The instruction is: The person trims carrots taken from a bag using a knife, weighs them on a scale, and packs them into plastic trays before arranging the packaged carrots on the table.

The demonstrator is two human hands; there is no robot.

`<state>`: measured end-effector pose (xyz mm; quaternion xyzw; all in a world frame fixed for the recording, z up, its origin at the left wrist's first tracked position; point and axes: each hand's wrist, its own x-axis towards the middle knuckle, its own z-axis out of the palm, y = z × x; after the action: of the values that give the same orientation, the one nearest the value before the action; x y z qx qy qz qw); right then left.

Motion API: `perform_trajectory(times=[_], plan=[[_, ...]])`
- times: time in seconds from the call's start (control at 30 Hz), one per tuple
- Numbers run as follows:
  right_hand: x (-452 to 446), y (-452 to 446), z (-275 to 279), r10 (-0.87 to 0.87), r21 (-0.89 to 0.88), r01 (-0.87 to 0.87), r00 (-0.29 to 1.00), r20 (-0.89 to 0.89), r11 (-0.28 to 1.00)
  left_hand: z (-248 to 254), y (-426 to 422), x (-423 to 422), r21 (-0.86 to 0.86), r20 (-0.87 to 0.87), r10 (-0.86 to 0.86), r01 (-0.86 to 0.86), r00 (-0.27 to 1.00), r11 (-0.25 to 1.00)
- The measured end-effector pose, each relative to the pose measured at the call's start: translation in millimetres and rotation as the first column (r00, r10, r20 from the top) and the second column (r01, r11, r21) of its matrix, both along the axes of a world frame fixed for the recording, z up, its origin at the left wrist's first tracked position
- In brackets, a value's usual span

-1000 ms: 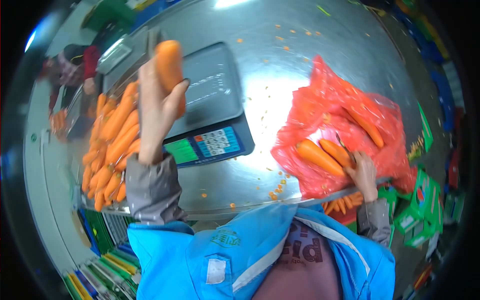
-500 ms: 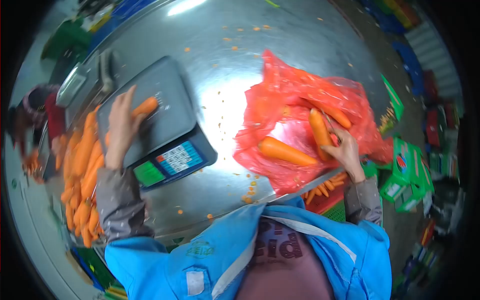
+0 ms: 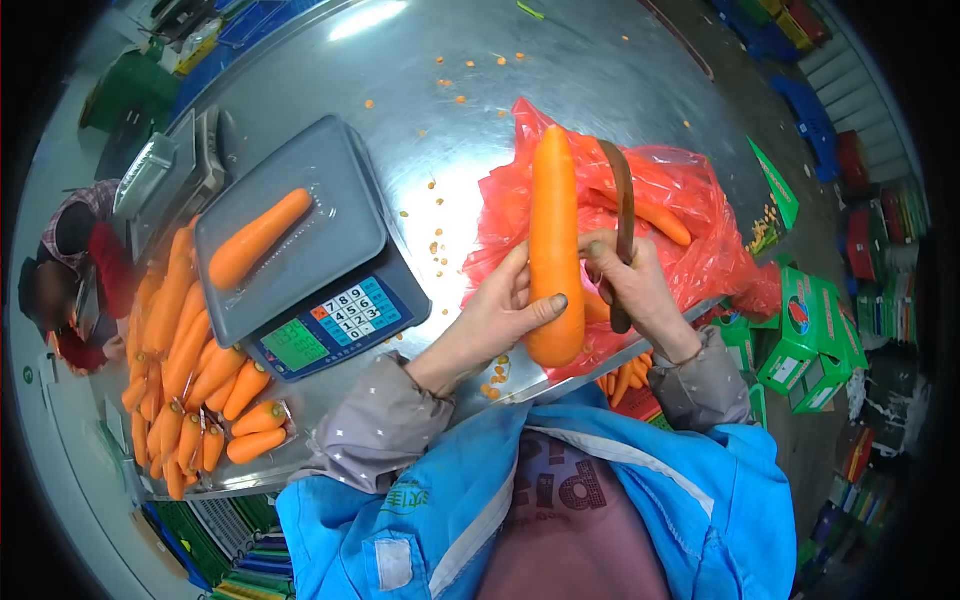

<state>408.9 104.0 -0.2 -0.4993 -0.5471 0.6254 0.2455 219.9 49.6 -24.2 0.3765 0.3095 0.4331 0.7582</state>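
My left hand (image 3: 512, 318) is closed around a large carrot (image 3: 556, 230), which stands upright in the view above the red plastic bag. Beside it, my right hand (image 3: 640, 292) grips a narrow, slightly curved knife (image 3: 622, 190) with a dull brown blade. The right fingertips are close to the carrot's side; whether they touch it I cannot tell. Under both hands spreads the crumpled red plastic bag (image 3: 500, 215), with another carrot (image 3: 655, 220) lying in it. One carrot (image 3: 260, 238) rests on the grey pan of the digital scale (image 3: 345, 190).
A pile of carrots (image 3: 185, 350) lies left of the scale on the metal table (image 3: 440, 80). Orange scraps (image 3: 495, 385) are scattered about. More carrots (image 3: 628, 378) show below the front edge. Green boxes (image 3: 805, 330) stand right; another person (image 3: 85, 270) is at the far left.
My left hand has left the carrot on the scale and moved right, now holding the large carrot. My right hand has raised the knife beside it. The scale's display now shows digits more sharply.
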Motion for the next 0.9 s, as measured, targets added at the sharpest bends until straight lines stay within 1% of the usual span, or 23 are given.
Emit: perform_trajectory(times=[0.03, 0.07, 0.13, 0.17, 0.2, 0.23, 0.27, 0.3, 0.33, 0.37, 0.4, 0.43, 0.47, 0.5, 0.57, 0.63, 0.7, 0.77, 0.8, 0.83, 0.87, 0.9], plan=[[0, 1, 0, 0.021, 0.069, -0.016, 0.996, -0.083, 0.998, 0, -2, 1, -0.044, 0.034, 0.006, -0.005, 0.999, 0.999], [3, 3, 1, 0.024, 0.076, -0.017, 0.996, -0.087, 0.997, -3, -5, 0, -0.037, 0.03, 0.008, -0.007, 1.0, 0.999], [12, 5, 3, 0.031, 0.381, -0.046, 0.998, 0.046, 0.924, -12, -14, -3, 0.087, -0.142, 0.112, -0.1, 0.983, 0.991], [14, 6, 10, 0.045, 0.479, -0.093, 0.993, 0.112, 0.873, -14, -18, -6, 0.088, -0.143, 0.107, -0.095, 0.984, 0.992], [15, 8, 11, 0.037, 0.481, -0.086, 0.993, 0.111, 0.873, -15, -20, -9, 0.134, -0.295, 0.127, -0.091, 0.947, 0.987], [16, 11, 12, 0.057, 0.606, -0.159, 0.981, 0.183, 0.779, -15, -22, -12, 0.18, -0.438, 0.153, -0.08, 0.886, 0.98], [17, 13, 13, 0.065, 0.711, -0.236, 0.964, 0.259, 0.663, -15, -25, -13, 0.182, -0.439, 0.148, -0.073, 0.886, 0.981], [17, 14, 16, 0.058, 0.713, -0.23, 0.964, 0.258, 0.662, -15, -27, -14, 0.27, -0.517, 0.196, -0.059, 0.833, 0.961], [18, 14, 20, 0.043, 0.739, -0.305, 0.935, 0.351, 0.601, -15, -29, -14, 0.353, -0.584, 0.25, -0.037, 0.773, 0.935], [18, 14, 23, 0.022, 0.751, -0.382, 0.898, 0.44, 0.538, -16, -30, -14, 0.352, -0.584, 0.247, -0.033, 0.773, 0.935], [19, 14, 25, 0.02, 0.751, -0.38, 0.898, 0.44, 0.54, -16, -30, -15, 0.414, -0.619, 0.291, -0.011, 0.729, 0.91], [19, 14, 27, -0.002, 0.747, -0.405, 0.879, 0.478, 0.528, -17, -31, -15, 0.473, -0.649, 0.337, 0.015, 0.682, 0.881], [19, 14, 27, -0.024, 0.741, -0.429, 0.858, 0.513, 0.516, -16, -31, -15, 0.472, -0.65, 0.335, 0.017, 0.682, 0.881], [19, 13, 27, -0.025, 0.741, -0.427, 0.859, 0.512, 0.518, -16, -32, -15, 0.485, -0.654, 0.351, 0.015, 0.67, 0.875], [19, 10, 26, -0.079, 0.754, -0.448, 0.834, 0.546, 0.481, -14, -32, -16, 0.497, -0.658, 0.365, 0.016, 0.658, 0.868], [24, 14, 17, -0.086, 0.759, -0.446, 0.834, 0.545, 0.474, -10, -32, -17, 0.544, -0.664, 0.393, 0.051, 0.636, 0.838], [39, 24, 1, -0.092, 0.761, -0.444, 0.834, 0.543, 0.473, -9, -33, -20, 0.542, -0.689, 0.383, 0.086, 0.615, 0.836], [61, 39, -11, -0.132, 0.632, -0.339, 0.805, 0.578, 0.697, -3, -33, -24, 0.543, -0.712, 0.378, 0.123, 0.591, 0.831], [62, 41, -10, -0.133, 0.636, -0.339, 0.807, 0.575, 0.693, 0, -32, -26, 0.545, -0.697, 0.386, 0.096, 0.605, 0.833], [63, 40, -8, -0.13, 0.608, -0.228, 0.863, 0.487, 0.761, 1, -35, -26, 0.54, -0.68, 0.4, 0.05, 0.615, 0.84], [62, 33, -6, -0.134, 0.547, -0.114, 0.91, 0.393, 0.83, 1, -32, -26, 0.498, -0.678, 0.398, -0.011, 0.618, 0.867], [53, 27, 2, -0.087, 0.518, -0.127, 0.925, 0.37, 0.846, -6, -29, -26, 0.49, -0.641, 0.408, -0.063, 0.65, 0.87]])
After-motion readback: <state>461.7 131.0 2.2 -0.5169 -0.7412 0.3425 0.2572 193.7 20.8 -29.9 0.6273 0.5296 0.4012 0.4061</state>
